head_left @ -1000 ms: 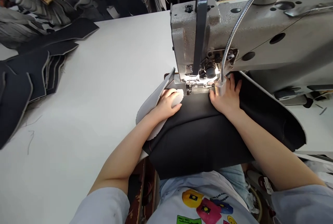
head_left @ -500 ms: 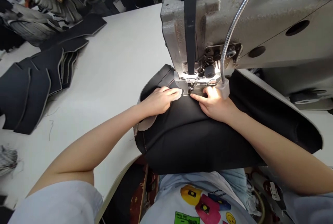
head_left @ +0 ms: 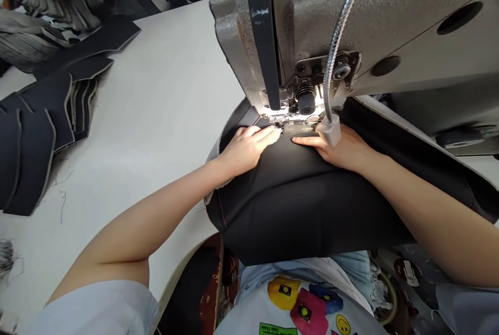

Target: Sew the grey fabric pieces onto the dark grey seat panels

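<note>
A large black cover piece [head_left: 288, 200] with stitched seams lies under the needle area of a grey sewing machine [head_left: 374, 18]. My left hand [head_left: 246, 150] rests on its left part, fingers together and pointing at the presser foot [head_left: 281, 126]; the fingertips are washed out by the lamp. On the right, my right hand [head_left: 341, 148] lies on the material just beside the foot, index finger stretched out to the left. A white lamp head [head_left: 329, 130] on a metal flexible neck hides part of that hand.
Dark cut pieces [head_left: 35, 143] lie stacked on the left of the white table [head_left: 156, 91]. Grey and black fabric heaps [head_left: 50, 23] fill the back left. A dark strap [head_left: 263, 28] hangs down the machine's front.
The black cover has shifted slightly right and turned at its left edge. My left hand has moved closer to the foot, my right hand a little right. The camera view has shifted too.
</note>
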{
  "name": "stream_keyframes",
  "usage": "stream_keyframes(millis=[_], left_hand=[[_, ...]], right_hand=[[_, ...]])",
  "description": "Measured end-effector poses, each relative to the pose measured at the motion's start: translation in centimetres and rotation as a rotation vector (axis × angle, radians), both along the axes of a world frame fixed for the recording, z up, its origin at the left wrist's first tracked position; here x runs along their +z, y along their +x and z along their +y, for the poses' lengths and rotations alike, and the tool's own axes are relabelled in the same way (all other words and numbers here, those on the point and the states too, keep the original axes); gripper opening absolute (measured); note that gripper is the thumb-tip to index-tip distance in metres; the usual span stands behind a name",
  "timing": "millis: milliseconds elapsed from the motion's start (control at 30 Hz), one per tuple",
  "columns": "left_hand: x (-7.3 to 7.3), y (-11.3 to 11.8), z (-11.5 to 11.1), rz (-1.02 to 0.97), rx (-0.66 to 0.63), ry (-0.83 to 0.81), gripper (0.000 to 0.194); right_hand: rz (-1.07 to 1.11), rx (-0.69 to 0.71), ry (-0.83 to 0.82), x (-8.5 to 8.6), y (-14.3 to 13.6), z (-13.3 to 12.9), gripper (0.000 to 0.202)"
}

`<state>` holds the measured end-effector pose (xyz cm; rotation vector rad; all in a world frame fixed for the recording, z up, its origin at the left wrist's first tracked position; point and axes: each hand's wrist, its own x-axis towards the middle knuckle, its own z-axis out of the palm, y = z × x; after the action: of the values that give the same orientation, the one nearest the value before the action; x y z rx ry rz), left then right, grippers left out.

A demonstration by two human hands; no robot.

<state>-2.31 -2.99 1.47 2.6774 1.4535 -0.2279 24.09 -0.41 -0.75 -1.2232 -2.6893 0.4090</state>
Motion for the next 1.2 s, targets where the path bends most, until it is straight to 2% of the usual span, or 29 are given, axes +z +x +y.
stream_keyframes(millis=[400, 633, 767, 933, 1067, 1200], left_hand=[[-0.4, 0.2, -0.2, -0.013, 0.01, 0.029, 0.065], [-0.1, 0.9, 0.2, 0.005, 0.025, 0.009, 0.064], [-0.1, 1.1, 0.2, -0.002, 0.043, 0.004, 0.063], [-0.1, 0.7, 0.5, -0.012, -0.006, 0.045, 0.061], [0.4, 0.5, 0.6, 0.001, -0.045, 0.078, 0.055], [1.5, 0.8, 0.1, 0.089, -0.077, 0.065, 0.055]], right_hand=[[-0.101, 0.002, 0.003, 0.6, 0.2, -0.6, 0.054], [-0.042, -0.075, -0.072, 0.9, 0.3, -0.6, 0.044], [-0.068, -0.094, -0.07, 0.7, 0.4, -0.6, 0.044], [-0.089, -0.086, -0.011, 0.1, 0.6, -0.6, 0.047], [-0.156, -0.096, 0.019, 0.2, 0.5, -0.9, 0.047], [-0.207, -0.068, 0.062, 0.4, 0.6, -1.2, 0.049]])
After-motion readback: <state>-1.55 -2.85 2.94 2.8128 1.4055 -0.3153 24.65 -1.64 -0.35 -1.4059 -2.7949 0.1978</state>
